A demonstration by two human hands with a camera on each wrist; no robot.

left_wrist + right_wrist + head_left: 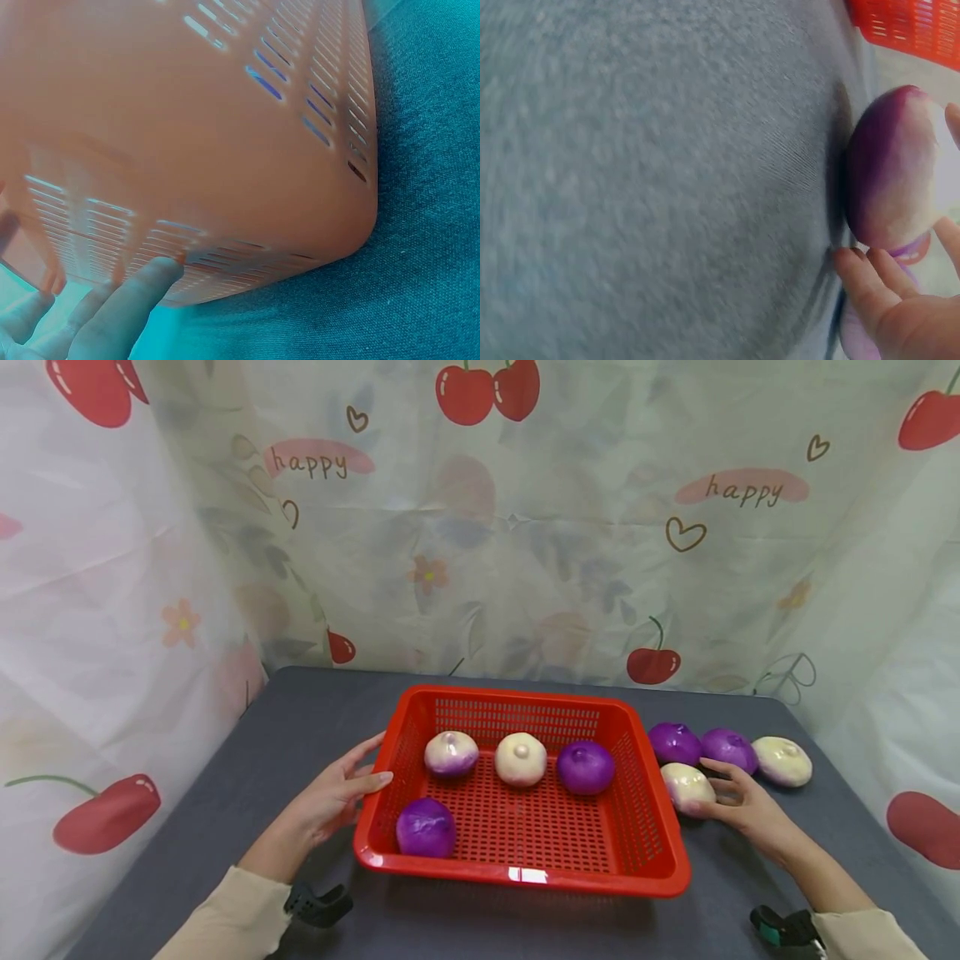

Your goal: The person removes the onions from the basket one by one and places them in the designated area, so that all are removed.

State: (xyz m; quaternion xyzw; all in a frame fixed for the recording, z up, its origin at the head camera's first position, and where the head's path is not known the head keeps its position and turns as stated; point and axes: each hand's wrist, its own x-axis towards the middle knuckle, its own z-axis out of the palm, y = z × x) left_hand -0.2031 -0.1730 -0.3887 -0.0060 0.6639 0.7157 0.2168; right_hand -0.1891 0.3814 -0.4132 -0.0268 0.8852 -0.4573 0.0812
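Purple-white turnip, right of the red basket, sits in curled fingers of the right hand while the left hand pinches the basket's left rim.

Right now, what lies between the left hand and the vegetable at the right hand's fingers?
The red basket, with four vegetables inside, lies between the left hand and the whitish vegetable; the head view shows this.

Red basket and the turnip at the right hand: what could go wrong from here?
The smooth, rounded turnip could slip from the right hand. It sits close beside the red basket, so lifting it might knock the rim. The fingers are also near the purple turnips just beyond, and could nudge one into rolling.
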